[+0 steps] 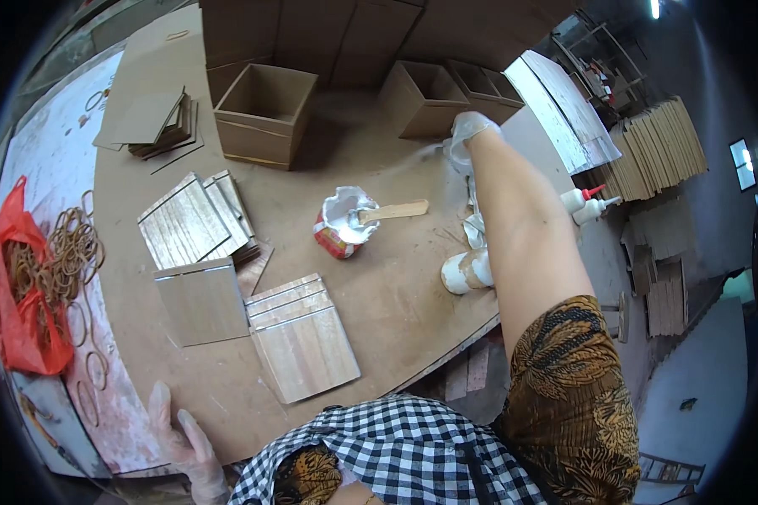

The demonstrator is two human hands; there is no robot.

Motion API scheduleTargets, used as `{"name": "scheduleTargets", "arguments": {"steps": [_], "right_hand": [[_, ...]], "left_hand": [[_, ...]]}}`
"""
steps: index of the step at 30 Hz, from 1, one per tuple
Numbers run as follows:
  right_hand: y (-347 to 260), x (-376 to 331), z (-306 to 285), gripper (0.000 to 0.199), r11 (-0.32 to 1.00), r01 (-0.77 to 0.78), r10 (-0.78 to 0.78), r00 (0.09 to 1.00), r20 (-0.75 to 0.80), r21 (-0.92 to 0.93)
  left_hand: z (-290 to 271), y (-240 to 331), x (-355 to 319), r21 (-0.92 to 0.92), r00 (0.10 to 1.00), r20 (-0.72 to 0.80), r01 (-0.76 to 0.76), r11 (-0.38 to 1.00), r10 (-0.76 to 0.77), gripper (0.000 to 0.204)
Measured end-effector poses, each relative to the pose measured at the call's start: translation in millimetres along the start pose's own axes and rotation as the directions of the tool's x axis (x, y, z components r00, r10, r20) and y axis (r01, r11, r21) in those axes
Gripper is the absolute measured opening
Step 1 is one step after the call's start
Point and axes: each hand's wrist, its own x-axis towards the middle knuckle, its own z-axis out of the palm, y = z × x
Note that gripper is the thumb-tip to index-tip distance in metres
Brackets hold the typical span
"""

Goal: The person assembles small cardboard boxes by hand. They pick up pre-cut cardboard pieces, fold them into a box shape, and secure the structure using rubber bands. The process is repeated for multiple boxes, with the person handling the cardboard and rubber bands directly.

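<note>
My left hand [185, 442], in a thin clear glove, rests at the near left edge of the table with its fingers apart and nothing in them. My right arm stretches across to the far right, where my gloved right hand [473, 135] is beside an open-topped wooden box [423, 97]. Motion smears its fingers, so its grip does not show. Mid-table stands a red and white tub [342, 236] smeared with white paste, a flat wooden stick [400, 209] lying over its rim. Thin wooden panels [305, 349] with grooves lie nearest me, next to another panel stack [189, 220].
Another open box [269, 114] stands at the back. Far left lie a red plastic bag [25, 278] and rubber bands [77, 252]. A stained white container [467, 272] and glue bottles [574, 200] flank my right arm. Stacked boards [661, 147] stand beyond the table.
</note>
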Motion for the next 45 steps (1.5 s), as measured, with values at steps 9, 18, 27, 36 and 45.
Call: {"name": "scheduleTargets", "arguments": {"steps": [9,18,27,36,45], "right_hand": [[-26.8,38.2,50.3,0.036,0.994,-0.054,0.048,0.997,-0.067,-0.098],[-8.0,34.0,-8.9,0.030,0.897,-0.388,0.403,0.914,-0.034,0.213],[-67.3,7.3,30.2,0.040,-0.481,-0.253,0.213,0.895,0.392,0.839],[-95.6,27.2,26.7,0.045,-0.165,-0.047,0.418,0.901,0.113,0.985],[-90.0,112.4,50.1,0.037,0.668,-0.267,0.374,0.927,-0.003,0.694]], "left_hand": [[-0.8,7.8,6.1,0.133,0.998,0.014,-0.062,0.989,0.060,0.039],[-0.8,10.3,8.8,0.098,0.992,0.010,-0.126,0.987,0.125,0.037],[-0.7,-0.4,2.9,0.026,0.989,-0.018,-0.146,0.989,0.146,0.032],[-0.9,-9.8,-3.7,0.017,0.990,-0.024,-0.138,0.990,0.138,0.030],[2.2,2.2,-0.7,0.048,0.993,0.007,-0.116,0.992,0.115,0.030]]}}
